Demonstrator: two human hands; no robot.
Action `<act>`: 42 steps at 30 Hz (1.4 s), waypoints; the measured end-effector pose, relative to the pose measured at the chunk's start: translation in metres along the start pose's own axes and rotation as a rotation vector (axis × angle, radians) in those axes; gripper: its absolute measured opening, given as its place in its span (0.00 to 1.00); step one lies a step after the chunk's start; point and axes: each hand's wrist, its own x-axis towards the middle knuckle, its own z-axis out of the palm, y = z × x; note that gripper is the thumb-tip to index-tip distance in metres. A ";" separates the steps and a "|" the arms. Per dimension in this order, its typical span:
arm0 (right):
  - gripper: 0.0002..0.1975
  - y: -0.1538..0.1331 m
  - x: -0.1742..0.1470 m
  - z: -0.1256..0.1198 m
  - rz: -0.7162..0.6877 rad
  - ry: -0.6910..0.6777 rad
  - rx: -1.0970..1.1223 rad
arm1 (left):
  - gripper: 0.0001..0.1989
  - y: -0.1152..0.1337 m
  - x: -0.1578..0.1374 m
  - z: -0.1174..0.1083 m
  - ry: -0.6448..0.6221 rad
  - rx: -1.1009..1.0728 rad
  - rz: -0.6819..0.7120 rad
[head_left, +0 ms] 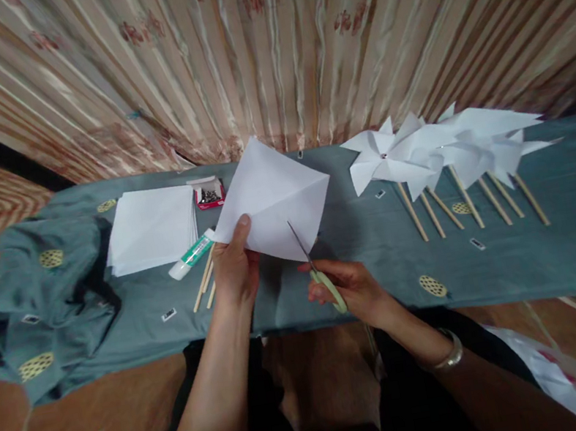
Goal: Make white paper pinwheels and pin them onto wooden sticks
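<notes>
Head view: the left hand (234, 269) is nearly closed, pinching the left corner of a white paper sheet (269, 207) with the thumb on top and the fingers mostly hidden beneath. The sheet is held up over the cloth-covered table (146, 329), around mid-length, its far corner up by the back edge. The right hand (357, 289), near the table's front edge, is curled around the green handles of the scissors (328, 289); 1 blade lies over the sheet's near corner, and how wide the blades part I cannot tell.

Toward the table's left end lie a paper stack (151, 228), a red box (212, 204) by the back edge, a glue tube (192, 255) and wooden sticks (204, 282). Overlapping paper pinwheels (448, 146) line the back edge right of the sheet, 7 sticks pointing toward the front edge.
</notes>
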 end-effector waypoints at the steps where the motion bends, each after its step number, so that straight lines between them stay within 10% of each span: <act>1: 0.25 0.000 0.000 0.000 0.004 0.003 0.003 | 0.15 0.000 0.000 0.000 0.006 -0.003 0.000; 42: 0.19 0.001 -0.004 0.001 -0.060 0.054 -0.235 | 0.19 0.000 -0.009 0.006 -0.023 -0.043 -0.045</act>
